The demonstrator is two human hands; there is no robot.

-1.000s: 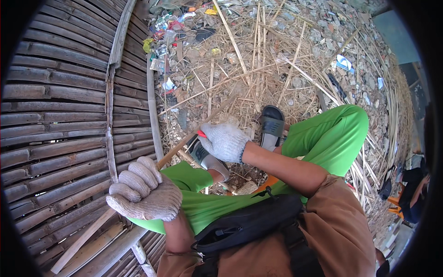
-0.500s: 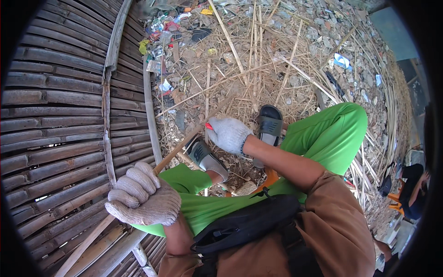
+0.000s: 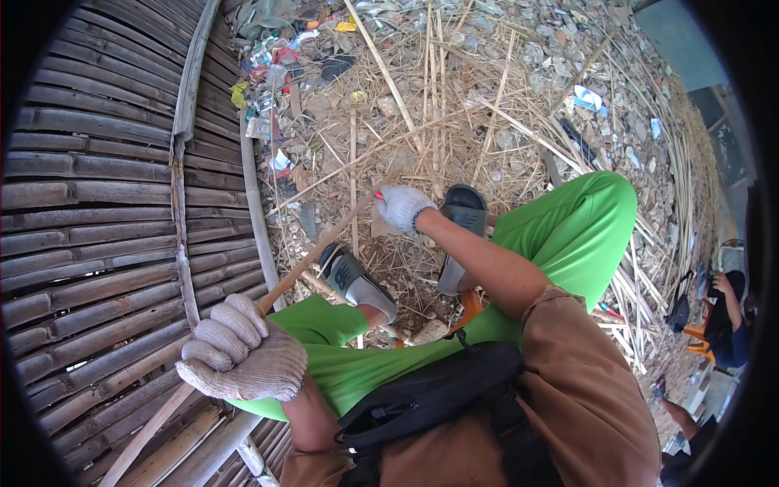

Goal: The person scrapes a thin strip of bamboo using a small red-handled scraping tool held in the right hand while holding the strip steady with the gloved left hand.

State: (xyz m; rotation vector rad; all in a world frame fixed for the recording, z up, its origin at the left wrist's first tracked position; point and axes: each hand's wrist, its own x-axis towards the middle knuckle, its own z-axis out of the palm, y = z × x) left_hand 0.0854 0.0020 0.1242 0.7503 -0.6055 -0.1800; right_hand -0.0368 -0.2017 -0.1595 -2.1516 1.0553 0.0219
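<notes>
A long, thin bamboo strip (image 3: 312,257) runs slantwise from the lower left up to the ground in front of me. My left hand (image 3: 247,349), in a knitted off-white glove, is closed round its lower part, fingers curled over it. Farther up the strip, my gloved right hand (image 3: 403,209) is closed beside its far end. A small red piece (image 3: 378,195) pokes out at the thumb side of that hand, against the strip; the rest is hidden in the glove, so its kind does not show.
A slatted bamboo wall (image 3: 97,219) rises on the left. Litter, dry straw and loose bamboo strips (image 3: 381,73) cover the ground ahead. My sandalled feet (image 3: 353,280) stand between the hands and the ground. Another person (image 3: 725,316) sits at the far right.
My right hand has moved slightly up and right along the strip, still closed. The left hand keeps its grip, a little lower and farther left in the picture. The whole view has shifted slightly.
</notes>
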